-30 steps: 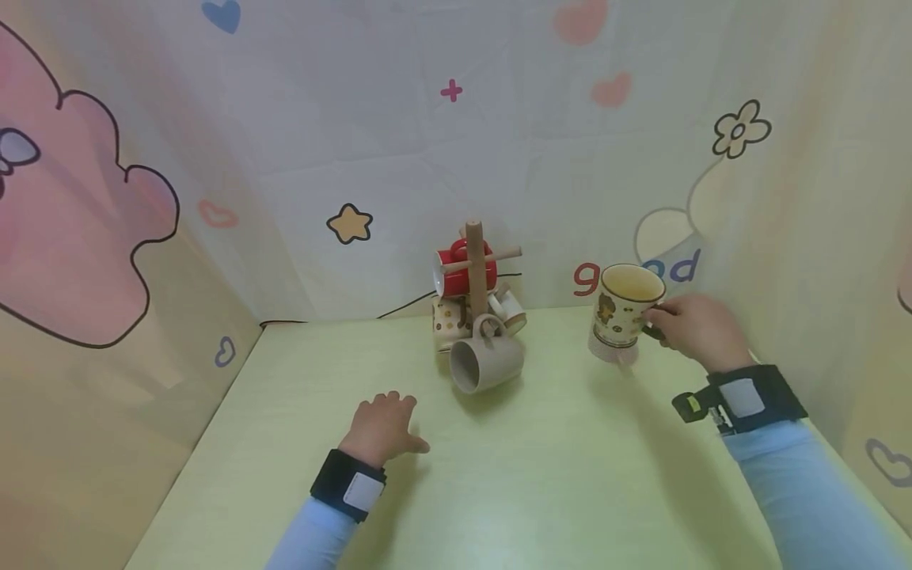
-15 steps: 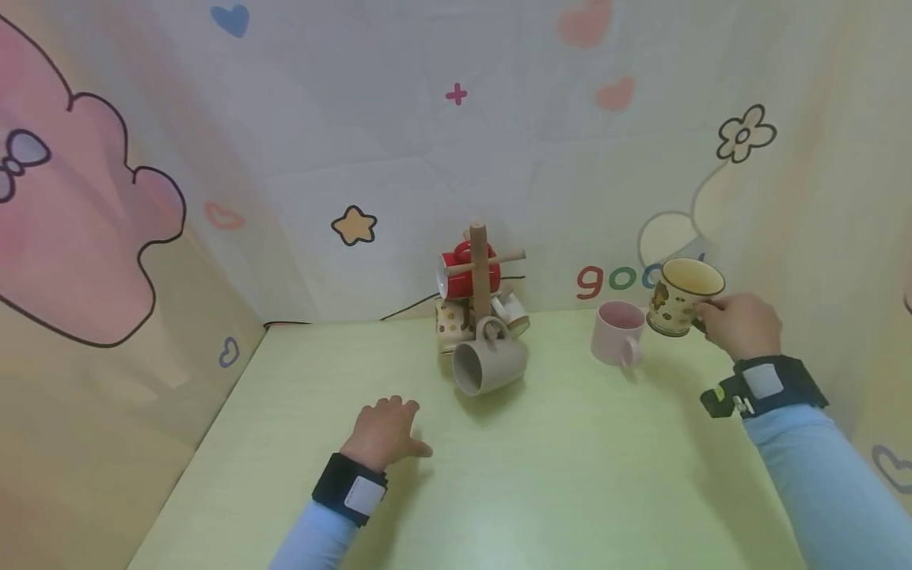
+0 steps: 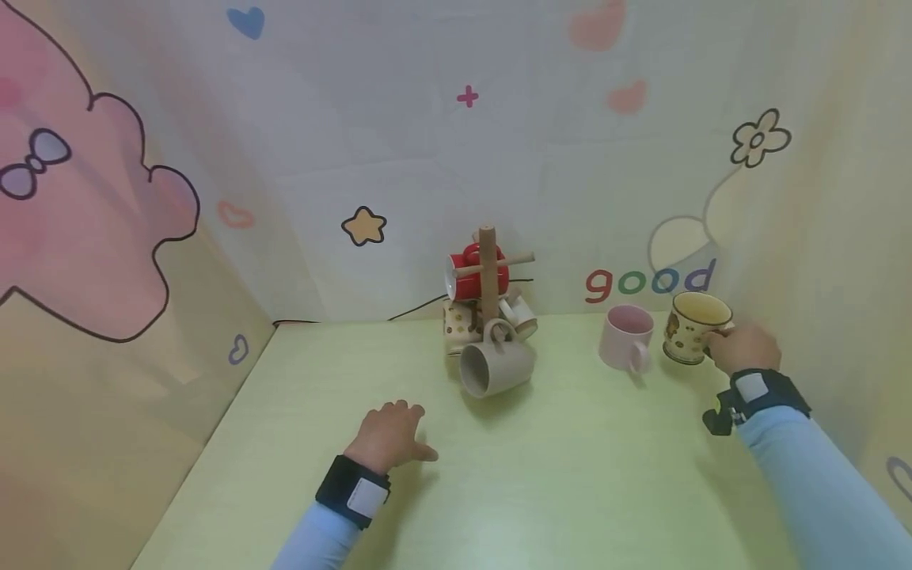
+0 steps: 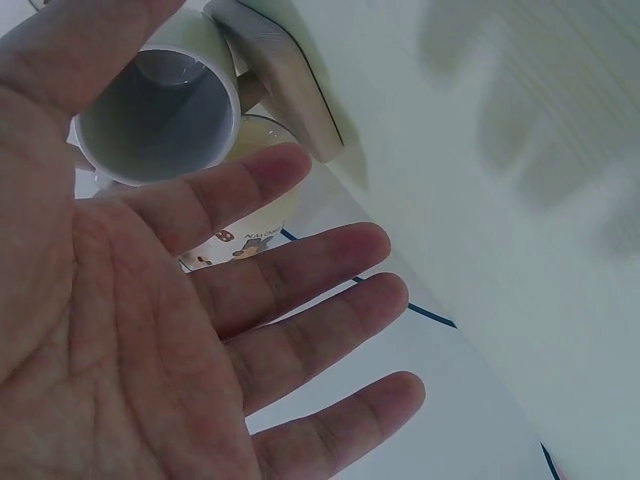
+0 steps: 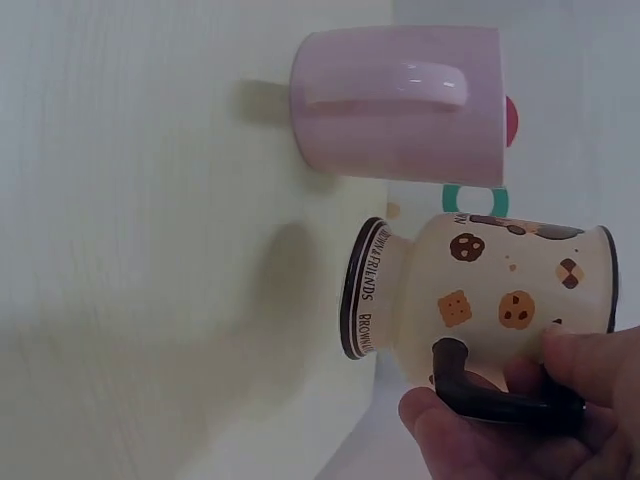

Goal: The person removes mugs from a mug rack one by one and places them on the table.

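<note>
Head: right hand (image 3: 746, 348) grips the cookie mug (image 3: 689, 331), upright, three o'clock of the pink mug (image 3: 623, 340); left hand (image 3: 385, 437) – eight o'clock of the grey mug (image 3: 507, 368); left wrist: fingers (image 4: 300, 290) apart; right wrist: fingers clamped on the handle (image 5: 490, 403) – pink mug at eleven o'clock.

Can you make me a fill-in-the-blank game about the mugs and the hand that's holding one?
1. The right hand holds the cookie-patterned mug by its black ____.
2. The neighbouring mug, standing upright on the table, is coloured ____.
3. The topmost mug on the wooden rack is mostly coloured ____ on the outside.
4. The colourful word behind the mugs spells ____.

Missing words: handle; pink; red; good.
</note>
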`<control>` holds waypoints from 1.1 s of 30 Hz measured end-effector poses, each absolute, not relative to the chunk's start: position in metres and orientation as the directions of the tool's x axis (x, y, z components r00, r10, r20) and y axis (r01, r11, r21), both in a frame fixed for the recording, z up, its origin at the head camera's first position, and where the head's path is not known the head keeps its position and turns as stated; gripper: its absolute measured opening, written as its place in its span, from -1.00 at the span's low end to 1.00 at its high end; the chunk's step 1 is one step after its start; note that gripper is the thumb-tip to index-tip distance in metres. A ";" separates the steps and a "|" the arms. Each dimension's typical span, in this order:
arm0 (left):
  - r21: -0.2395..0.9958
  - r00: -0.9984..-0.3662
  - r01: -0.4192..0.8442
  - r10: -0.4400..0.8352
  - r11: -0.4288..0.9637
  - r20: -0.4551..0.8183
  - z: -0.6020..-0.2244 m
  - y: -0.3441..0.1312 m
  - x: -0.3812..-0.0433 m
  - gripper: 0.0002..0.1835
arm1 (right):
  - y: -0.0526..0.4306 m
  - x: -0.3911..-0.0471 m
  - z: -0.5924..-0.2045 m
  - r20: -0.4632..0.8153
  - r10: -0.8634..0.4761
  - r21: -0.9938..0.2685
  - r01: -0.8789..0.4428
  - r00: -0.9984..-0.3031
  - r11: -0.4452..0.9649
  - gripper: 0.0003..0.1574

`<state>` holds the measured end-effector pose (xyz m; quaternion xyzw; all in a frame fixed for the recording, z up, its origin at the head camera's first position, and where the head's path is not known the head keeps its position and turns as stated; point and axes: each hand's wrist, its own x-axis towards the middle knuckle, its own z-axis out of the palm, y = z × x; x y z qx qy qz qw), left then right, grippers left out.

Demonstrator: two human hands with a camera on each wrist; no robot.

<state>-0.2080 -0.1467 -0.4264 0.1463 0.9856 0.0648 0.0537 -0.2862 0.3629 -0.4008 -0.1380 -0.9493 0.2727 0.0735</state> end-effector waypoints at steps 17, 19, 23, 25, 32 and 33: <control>0.146 -0.952 0.279 0.294 0.949 -0.086 -0.429 -0.153 -0.207 -0.24 | 0.349 -0.302 -0.429 -0.008 0.349 -0.506 0.305 -0.937 0.807 -0.40; 0.149 -0.952 0.278 0.293 0.949 -0.085 -0.428 -0.153 -0.207 -0.24 | 0.345 -0.304 -0.429 -0.007 0.354 -0.512 0.308 -0.935 0.802 -0.41; 0.158 -0.952 0.278 0.293 0.948 -0.085 -0.429 -0.152 -0.206 -0.25 | 0.341 -0.304 -0.429 -0.027 0.369 -0.526 0.327 -0.929 0.785 -0.41; 0.162 -0.952 0.278 0.294 0.947 -0.086 -0.429 -0.152 -0.206 -0.25 | 0.340 -0.303 -0.429 -0.038 0.378 -0.530 0.339 -0.925 0.777 -0.42; 0.159 -0.948 0.289 0.305 0.944 -0.091 -0.430 -0.151 -0.206 -0.25 | 0.339 -0.301 -0.428 -0.064 0.385 -0.544 0.356 -0.921 0.760 -0.43; 0.159 -0.948 0.289 0.305 0.944 -0.089 -0.430 -0.151 -0.207 -0.25 | 0.339 -0.301 -0.428 -0.065 0.385 -0.544 0.356 -0.921 0.760 -0.43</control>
